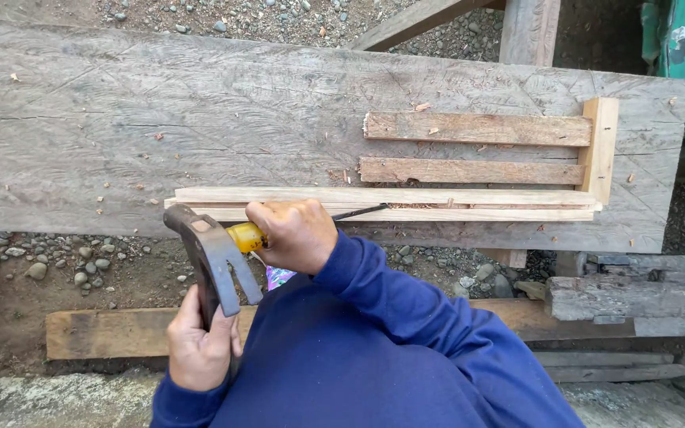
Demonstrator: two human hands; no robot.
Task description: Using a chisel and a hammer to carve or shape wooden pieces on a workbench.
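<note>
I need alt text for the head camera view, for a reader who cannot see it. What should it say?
A person in a blue sleeve holds a claw hammer in the left hand and a yellow-handled chisel in the right hand, its blade lying in the gap between two pale wood strips. The strips rest on a wide weathered plank above gravel ground.

Soft, even daylight, no glare, only faint shadows; sharp focus throughout, with slight wide-angle bowing toward the edges.

A weathered grey plank (160,127) bears pale wooden strips (390,204), two darker slats (477,128) and chips.
</note>
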